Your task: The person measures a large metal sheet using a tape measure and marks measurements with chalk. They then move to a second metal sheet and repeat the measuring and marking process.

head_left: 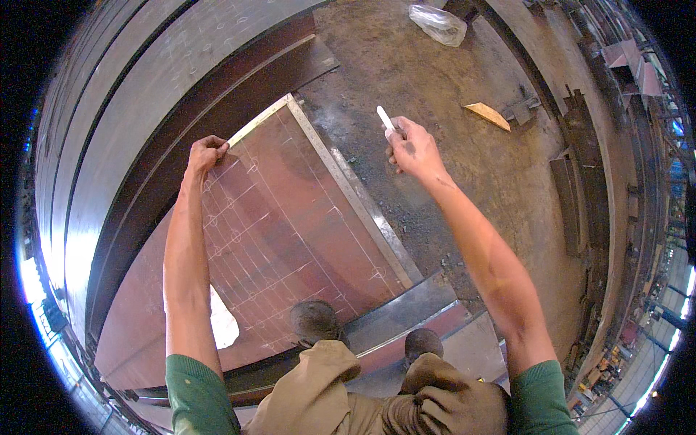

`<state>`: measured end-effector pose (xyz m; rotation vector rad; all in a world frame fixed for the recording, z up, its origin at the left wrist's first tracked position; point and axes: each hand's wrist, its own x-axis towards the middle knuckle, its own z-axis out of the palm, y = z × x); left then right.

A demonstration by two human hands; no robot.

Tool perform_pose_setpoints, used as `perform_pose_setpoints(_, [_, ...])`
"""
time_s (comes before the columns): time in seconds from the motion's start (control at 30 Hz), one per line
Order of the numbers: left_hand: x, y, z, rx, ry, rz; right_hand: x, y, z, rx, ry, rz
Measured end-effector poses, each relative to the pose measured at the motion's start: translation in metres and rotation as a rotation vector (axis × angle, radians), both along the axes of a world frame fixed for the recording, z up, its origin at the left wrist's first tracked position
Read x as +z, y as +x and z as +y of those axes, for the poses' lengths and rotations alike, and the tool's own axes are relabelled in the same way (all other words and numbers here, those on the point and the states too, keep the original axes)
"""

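My left hand (206, 153) pinches the end of the short arm of a large metal framing square (341, 177) that lies on a reddish-brown steel plate (304, 232). The plate is covered with chalk lines and small chalk circles. The square's long arm runs down along the plate's right edge. My right hand (409, 148) is raised over the dirt floor to the right of the square and holds a white stick of chalk (385, 117), its tip pointing up and left. My two shoes (315, 320) stand at the plate's near edge.
Long grey steel plates (130, 116) lie to the left. A white scrap (223, 322) rests on the plate by my left arm. On the dirt floor are a yellow wedge (488, 114), a clear plastic bag (437, 23) and steel sections (573, 203) at the right.
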<state>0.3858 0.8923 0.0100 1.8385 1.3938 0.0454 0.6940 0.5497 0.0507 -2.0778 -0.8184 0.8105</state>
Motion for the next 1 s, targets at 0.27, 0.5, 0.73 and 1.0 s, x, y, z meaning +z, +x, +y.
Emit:
perform_pose_setpoints(0.27, [-0.019, -0.008, 0.013, -0.003, -0.080, -0.030, -0.032, -0.013, -0.006, 0.071, 0.128, -0.366])
perform_pose_setpoints(0.5, [-0.028, -0.012, 0.020, -0.075, 0.051, 0.003, -0.004, -0.048, 0.059, 0.132, 0.024, -0.397])
perform_pose_setpoints(0.73, [-0.016, -0.004, 0.010, 0.000, -0.027, -0.005, -0.026, -0.072, 0.120, 0.201, 0.052, -0.569])
perform_pose_setpoints(1.0, [-0.020, -0.006, 0.009, -0.013, -0.037, -0.009, -0.038, -0.073, 0.130, 0.293, -0.069, -0.586])
